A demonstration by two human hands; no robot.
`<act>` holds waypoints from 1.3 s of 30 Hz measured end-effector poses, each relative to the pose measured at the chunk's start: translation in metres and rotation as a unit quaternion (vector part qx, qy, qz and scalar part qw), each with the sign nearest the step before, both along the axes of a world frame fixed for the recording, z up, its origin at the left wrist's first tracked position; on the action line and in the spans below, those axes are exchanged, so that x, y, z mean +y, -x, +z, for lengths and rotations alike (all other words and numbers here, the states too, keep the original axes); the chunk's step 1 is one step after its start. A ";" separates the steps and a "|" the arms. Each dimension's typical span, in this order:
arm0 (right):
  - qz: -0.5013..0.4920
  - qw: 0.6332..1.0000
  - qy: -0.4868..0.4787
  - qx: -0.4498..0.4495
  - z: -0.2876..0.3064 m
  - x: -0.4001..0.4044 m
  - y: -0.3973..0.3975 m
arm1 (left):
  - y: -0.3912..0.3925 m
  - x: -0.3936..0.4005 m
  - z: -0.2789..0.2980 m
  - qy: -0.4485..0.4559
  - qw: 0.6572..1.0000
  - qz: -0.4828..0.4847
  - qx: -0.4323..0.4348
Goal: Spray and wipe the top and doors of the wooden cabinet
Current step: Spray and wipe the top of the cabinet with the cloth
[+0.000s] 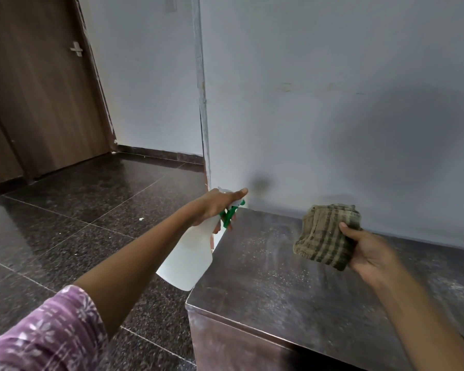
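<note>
The dark wooden cabinet (273,298) fills the lower right, its top speckled with fine droplets or dust. My left hand (214,206) grips a white spray bottle (189,257) with a green trigger, held over the cabinet's left edge with the nozzle pointing right. My right hand (367,253) holds a folded, striped olive cloth (326,235) above the middle of the cabinet top, apart from the surface. Only a sliver of the cabinet's front face shows at the bottom; its doors are hidden.
A pale wall (332,103) runs right behind the cabinet, with a corner edge above the bottle. Dark polished stone floor (65,223) stretches to the left. A brown wooden door (38,89) with a metal handle stands at the far left.
</note>
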State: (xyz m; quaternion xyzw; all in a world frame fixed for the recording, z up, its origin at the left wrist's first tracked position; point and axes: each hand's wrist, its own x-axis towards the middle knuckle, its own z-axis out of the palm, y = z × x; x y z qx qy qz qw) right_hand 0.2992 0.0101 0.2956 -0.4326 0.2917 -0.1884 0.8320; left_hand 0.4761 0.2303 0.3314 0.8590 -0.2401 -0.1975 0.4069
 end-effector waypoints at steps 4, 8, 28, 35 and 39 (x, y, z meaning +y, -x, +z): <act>-0.006 1.000 -0.003 -0.002 0.000 -0.005 0.003 | 0.003 -0.003 0.001 -0.012 1.000 -0.017 -0.016; -0.015 1.000 0.001 0.008 0.001 -0.008 0.007 | 0.001 -0.006 -0.001 0.012 1.000 0.002 -0.010; -0.073 0.996 0.044 0.013 0.016 -0.020 0.033 | 0.022 -0.019 0.004 -0.012 0.999 0.002 -0.033; -0.111 0.992 0.060 0.018 0.017 -0.028 0.046 | 0.028 -0.046 0.003 0.018 0.999 -0.011 -0.028; -0.129 0.989 0.075 0.023 0.018 -0.032 0.052 | 0.042 -0.070 0.004 -0.008 1.000 -0.017 -0.023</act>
